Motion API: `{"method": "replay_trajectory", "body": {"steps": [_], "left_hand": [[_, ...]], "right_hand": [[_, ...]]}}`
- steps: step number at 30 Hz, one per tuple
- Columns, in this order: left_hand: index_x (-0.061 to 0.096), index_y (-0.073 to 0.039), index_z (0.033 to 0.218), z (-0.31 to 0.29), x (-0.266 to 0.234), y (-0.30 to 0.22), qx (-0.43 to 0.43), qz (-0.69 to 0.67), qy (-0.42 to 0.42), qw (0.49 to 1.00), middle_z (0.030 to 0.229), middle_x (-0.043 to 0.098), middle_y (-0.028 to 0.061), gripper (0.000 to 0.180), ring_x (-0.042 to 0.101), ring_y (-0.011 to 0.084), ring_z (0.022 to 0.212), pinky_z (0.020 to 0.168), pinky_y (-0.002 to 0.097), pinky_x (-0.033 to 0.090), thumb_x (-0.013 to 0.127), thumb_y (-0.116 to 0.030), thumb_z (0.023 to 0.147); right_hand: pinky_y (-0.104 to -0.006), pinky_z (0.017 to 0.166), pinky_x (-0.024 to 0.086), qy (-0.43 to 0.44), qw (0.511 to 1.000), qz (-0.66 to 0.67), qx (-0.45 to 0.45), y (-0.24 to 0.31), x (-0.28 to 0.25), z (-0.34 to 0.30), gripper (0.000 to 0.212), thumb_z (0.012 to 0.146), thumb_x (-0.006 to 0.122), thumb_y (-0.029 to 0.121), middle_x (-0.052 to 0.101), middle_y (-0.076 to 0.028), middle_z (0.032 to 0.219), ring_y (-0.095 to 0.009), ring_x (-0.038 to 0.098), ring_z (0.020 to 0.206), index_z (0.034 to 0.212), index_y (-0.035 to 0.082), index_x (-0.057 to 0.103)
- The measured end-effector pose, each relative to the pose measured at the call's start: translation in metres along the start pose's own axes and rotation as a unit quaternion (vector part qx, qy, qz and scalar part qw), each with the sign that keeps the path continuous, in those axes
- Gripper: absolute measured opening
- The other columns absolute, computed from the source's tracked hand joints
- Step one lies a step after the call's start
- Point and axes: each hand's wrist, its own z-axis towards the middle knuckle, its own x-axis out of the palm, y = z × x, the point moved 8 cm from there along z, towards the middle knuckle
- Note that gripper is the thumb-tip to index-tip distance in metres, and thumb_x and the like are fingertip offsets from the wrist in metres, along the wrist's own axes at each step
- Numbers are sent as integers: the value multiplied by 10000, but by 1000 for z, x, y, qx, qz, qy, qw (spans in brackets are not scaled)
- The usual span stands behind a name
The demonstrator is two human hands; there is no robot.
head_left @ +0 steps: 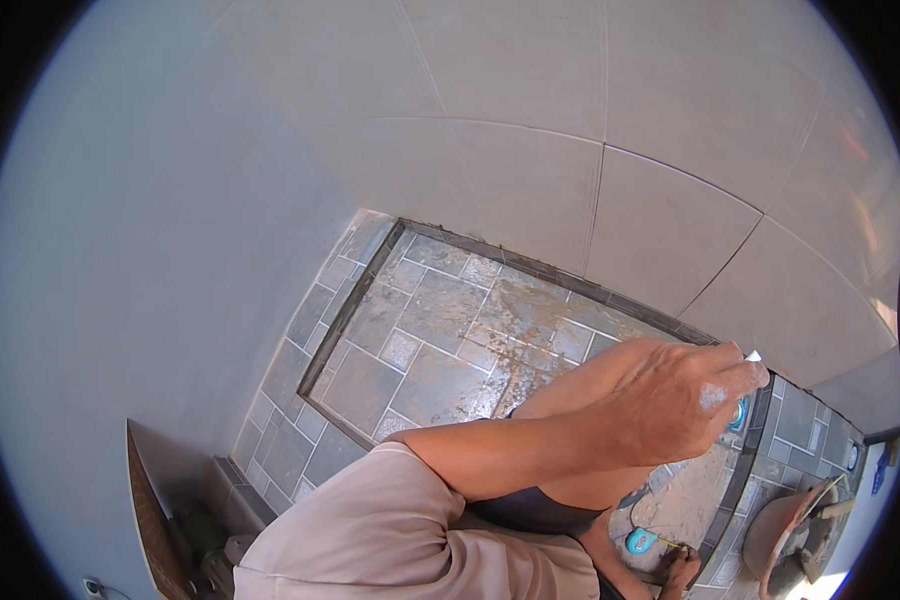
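My left hand (685, 400) reaches across to the right, closed, with a pale dusty patch on its back. A small white piece (753, 356) sticks out at its fingertips. Just below those fingers a blue round object (738, 413) shows in part; whether the hand touches it, I cannot tell. Lower down, my right hand (682, 568) is small in view and partly shaded, its fingers curled at a yellow blade. That blade runs from a turquoise tape measure (640, 540) lying on the dusty floor. Bare skin of my leg shows behind the left forearm.
Grey patterned floor tiles (440, 305), smeared with brown mud, lie inside a dark raised border strip (352, 310). Large beige wall tiles (690, 235) rise beyond. At the right stands a mortar-stained bucket (775, 530) with tools inside. A brown board (150, 520) leans at the lower left.
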Motion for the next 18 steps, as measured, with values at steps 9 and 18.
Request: {"method": "replay_trajectory", "body": {"steps": [9,18], "left_hand": [[740,-30,1126,1,-1,3,-6,36,-13,999,958,732,121,214,720,333,764,633,430,568,716,-147,949],[719,-6,1175,-2,-4,3,-5,55,25,998,954,738,138,244,736,331,799,652,432,580,671,-156,988]], "right_hand": [[-441,630,507,-9,999,-8,43,23,-10,-3,272,1002,611,154,681,-177,700,-278,630,622,937,-88,716],[-411,738,542,90,971,-217,-30,-5,7,3,209,963,627,184,728,-124,910,-297,685,787,1095,58,730]]}}
